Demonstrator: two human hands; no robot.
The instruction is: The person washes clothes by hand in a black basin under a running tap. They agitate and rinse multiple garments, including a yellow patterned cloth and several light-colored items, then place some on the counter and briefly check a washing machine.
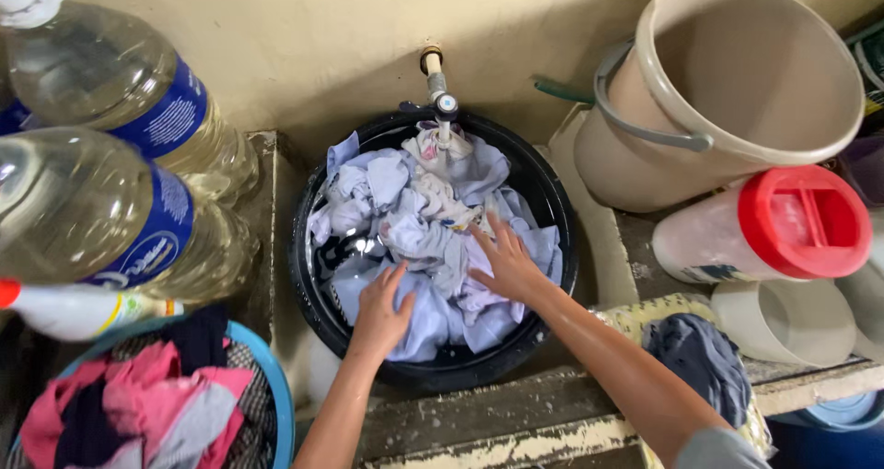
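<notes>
Pale blue and white laundry (433, 220) fills a round black wash basin (552, 202) standing under a wall tap (436, 87), and a glint of water shows at the basin's left side. The left hand (379, 311) lies flat on the wet cloth near the front of the basin, fingers extended and gripping nothing. The right hand (505, 262) presses down just beside it with fingers spread, also open on the cloth. Two large clear water bottles (101, 156) with blue labels lie at the left, above a blue basket (276, 386) heaped with pink and dark clothes. A beige bucket (737, 73) stands at the right, with a red-lidded plastic jar (764, 225) below it. A dark blue cloth (700, 358) sits on what may be a folded yellow towel.
</notes>
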